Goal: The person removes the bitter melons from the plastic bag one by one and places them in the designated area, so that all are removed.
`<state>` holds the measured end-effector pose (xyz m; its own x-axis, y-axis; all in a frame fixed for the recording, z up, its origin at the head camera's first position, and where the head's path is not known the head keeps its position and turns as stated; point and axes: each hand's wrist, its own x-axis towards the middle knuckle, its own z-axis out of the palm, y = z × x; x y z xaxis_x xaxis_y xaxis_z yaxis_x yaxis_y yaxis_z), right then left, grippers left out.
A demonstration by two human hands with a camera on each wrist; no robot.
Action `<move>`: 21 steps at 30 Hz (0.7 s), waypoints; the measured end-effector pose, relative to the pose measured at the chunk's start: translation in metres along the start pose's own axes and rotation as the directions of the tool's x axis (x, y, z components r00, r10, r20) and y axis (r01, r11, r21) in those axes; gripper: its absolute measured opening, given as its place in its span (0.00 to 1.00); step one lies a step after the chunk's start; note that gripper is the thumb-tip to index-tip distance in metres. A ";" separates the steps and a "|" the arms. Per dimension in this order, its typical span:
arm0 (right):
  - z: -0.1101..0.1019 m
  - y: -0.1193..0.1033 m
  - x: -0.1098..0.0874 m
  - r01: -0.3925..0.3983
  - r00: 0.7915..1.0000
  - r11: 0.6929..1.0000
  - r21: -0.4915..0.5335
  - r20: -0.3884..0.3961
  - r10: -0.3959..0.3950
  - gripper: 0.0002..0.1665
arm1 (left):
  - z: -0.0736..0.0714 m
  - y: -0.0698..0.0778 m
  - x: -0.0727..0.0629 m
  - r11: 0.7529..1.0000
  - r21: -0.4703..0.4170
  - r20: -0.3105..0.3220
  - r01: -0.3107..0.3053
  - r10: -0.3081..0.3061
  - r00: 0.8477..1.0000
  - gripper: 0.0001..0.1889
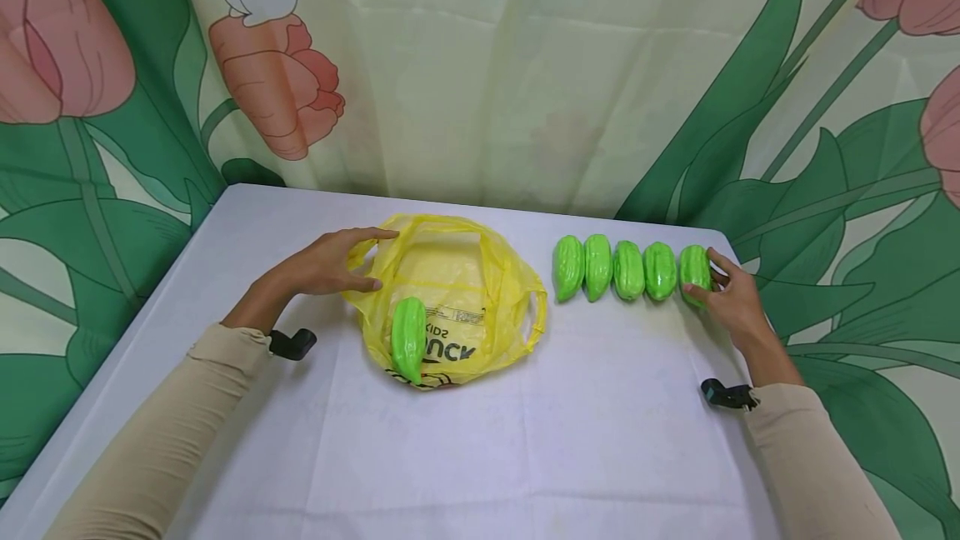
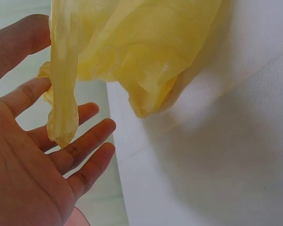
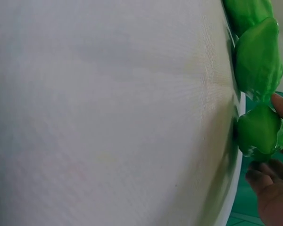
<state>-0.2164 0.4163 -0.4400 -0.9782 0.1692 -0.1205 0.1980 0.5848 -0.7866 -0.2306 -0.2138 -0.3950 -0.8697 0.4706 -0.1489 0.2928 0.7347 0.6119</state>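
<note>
My left hand (image 1: 322, 263) is at the left rim of a yellow plastic bag (image 1: 517, 273), whose mouth is spread wide. In the left wrist view, a loop of the bag (image 2: 63, 80) hangs between the thumb and spread, nearly straight fingers. One glossy green ridged gourd (image 1: 408, 338) lies at the bag's front, over dark printed letters. At the right, my right hand (image 1: 731, 294) holds the end green gourd (image 1: 695, 267) of a row between thumb and fingers. The right wrist view has that gourd (image 3: 259, 132) with the thumb on one side and fingers on the other.
Several more green gourds (image 1: 597, 267) stand side by side in a row left of the right hand. A white cloth covers the table (image 1: 487, 457), and its right corner is near that hand. A curtain with printed tulips (image 1: 525, 90) hangs behind.
</note>
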 end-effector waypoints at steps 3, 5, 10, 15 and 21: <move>0.000 0.000 -0.001 -0.005 1.000 1.000 0.004 -0.015 0.005 0.54 | 0.000 0.000 0.000 1.000 -0.002 0.000 -0.004 0.004 1.000 0.43; 0.000 0.000 -0.002 -0.003 1.000 1.000 0.008 -0.026 0.003 0.54 | 0.000 0.000 0.000 1.000 -0.002 0.000 -0.008 0.008 1.000 0.43; -0.001 -0.001 -0.005 0.023 0.998 1.000 0.006 -0.055 -0.023 0.54 | 0.000 -0.001 0.001 1.000 0.002 0.000 -0.019 0.019 1.000 0.43; 0.002 -0.010 -0.009 0.066 0.992 0.998 -0.021 -0.104 -0.068 0.53 | 0.000 -0.001 0.002 1.000 0.000 -0.002 -0.022 0.022 1.000 0.43; 0.013 -0.031 -0.017 0.092 0.980 0.995 -0.031 -0.172 -0.096 0.54 | 0.001 0.000 0.003 1.000 -0.006 0.001 -0.013 0.013 1.000 0.43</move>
<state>-0.2068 0.3851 -0.4218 -0.9674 0.2458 0.0615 0.1088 0.6221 -0.7753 -0.2328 -0.2123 -0.3962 -0.8654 0.4808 -0.1416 0.3020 0.7257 0.6182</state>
